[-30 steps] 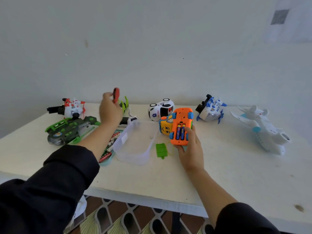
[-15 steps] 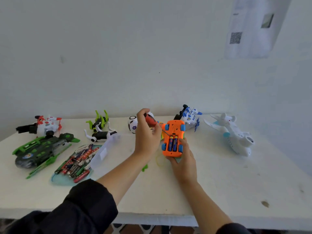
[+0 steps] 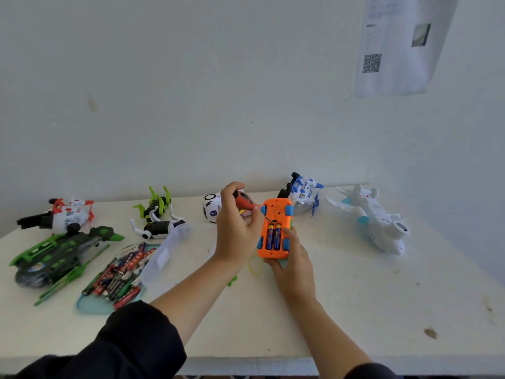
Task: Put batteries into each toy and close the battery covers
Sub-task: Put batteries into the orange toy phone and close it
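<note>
1. Batteries (image 3: pixel 274 236), two of them, lie side by side in the open bay of the orange toy car (image 3: pixel 275 228), which is turned belly-up so the bay faces the person.
2. The right hand (image 3: pixel 296 266) cradles the car from below and at its near end, fingers curled around the body, apparently to steady it above the desk (image 3: pixel 355 310) while the other hand works.
3. The left hand (image 3: pixel 236 228) grips a red-handled screwdriver (image 3: pixel 244 202), fingers wrapped around the handle; the thin shaft slants down toward the far edge of the bay, likely aimed at the cover's screw hole.
4. The bay has no cover on it. A small green piece (image 3: pixel 232 281) peeks out from under the left forearm on the desk; it may be the cover, though most of it is hidden.
5. Spare batteries (image 3: pixel 120 274) lie heaped on a pale blue lid (image 3: pixel 90 306) at the left, too many and too jumbled to count, with a clear plastic box (image 3: pixel 164 253) tipped beside them, within easy reach.
6. Toys, counted: seven in all. Besides the car, there are a red-and-white one (image 3: pixel 65 214), a dark green craft (image 3: pixel 60 253), a green-and-black insect-like one (image 3: pixel 158 214), a white police car (image 3: pixel 211 207) partly behind the left hand, a blue-and-white one (image 3: pixel 303 194) and a white aeroplane (image 3: pixel 374 220).
7. One yellow loop (image 3: pixel 254 265), perhaps a rubber band, lies under the car.
</note>
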{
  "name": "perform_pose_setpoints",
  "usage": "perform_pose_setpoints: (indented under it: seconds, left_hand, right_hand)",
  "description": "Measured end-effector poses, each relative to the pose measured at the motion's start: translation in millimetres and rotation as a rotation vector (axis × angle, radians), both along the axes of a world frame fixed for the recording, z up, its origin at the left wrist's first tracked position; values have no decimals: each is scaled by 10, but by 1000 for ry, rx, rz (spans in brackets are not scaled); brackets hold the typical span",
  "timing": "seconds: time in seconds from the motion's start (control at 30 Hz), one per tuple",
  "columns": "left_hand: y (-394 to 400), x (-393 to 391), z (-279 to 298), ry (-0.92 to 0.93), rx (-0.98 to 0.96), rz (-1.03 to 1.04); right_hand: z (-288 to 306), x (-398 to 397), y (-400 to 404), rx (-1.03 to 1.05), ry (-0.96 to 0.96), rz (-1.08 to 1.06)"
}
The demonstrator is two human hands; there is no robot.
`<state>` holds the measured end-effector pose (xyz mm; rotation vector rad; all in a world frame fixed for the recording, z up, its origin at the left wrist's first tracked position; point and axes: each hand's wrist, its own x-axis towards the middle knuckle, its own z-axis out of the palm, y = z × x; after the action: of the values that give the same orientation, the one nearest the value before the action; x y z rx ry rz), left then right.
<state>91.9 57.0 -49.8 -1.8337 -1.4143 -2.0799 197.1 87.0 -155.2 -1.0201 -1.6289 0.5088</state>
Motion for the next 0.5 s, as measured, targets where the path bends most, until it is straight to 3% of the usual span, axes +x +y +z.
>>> perform_pose_setpoints:
  seconds: [0.37, 0.5]
  left_hand:
    - [114, -27, -19, 17, -27, -2]
    - [249, -90, 114, 25, -173, -21]
  right_hand:
    - [-45, -25, 24, 48, -12, -4]
    - [-35, -16, 31, 22, 24, 8]
